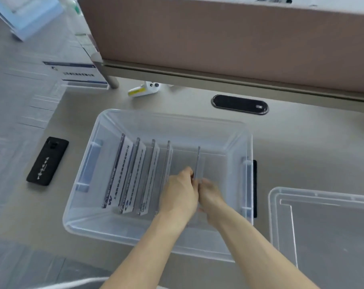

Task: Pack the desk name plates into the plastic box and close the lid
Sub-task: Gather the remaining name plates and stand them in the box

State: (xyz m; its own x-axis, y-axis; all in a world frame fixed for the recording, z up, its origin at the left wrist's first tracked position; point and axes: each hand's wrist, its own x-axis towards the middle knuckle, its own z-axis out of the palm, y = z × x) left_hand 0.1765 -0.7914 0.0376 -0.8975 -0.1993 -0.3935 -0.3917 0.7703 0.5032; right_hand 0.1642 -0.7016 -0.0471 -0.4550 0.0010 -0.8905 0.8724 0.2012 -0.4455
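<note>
A clear plastic box stands open on the desk in the head view. Inside it, several name plates stand on edge in a row toward the left side, their printed cards facing right. One more clear name plate stands upright to the right of that row. My left hand and my right hand are both down in the box at its near end, holding it between them. The box's clear lid lies flat on the desk to the right.
A black phone-like case lies left of the box. A white and yellow device sits behind it, near a black oval cable port. A brown desk partition rises at the back. The desk's left edge drops to the floor.
</note>
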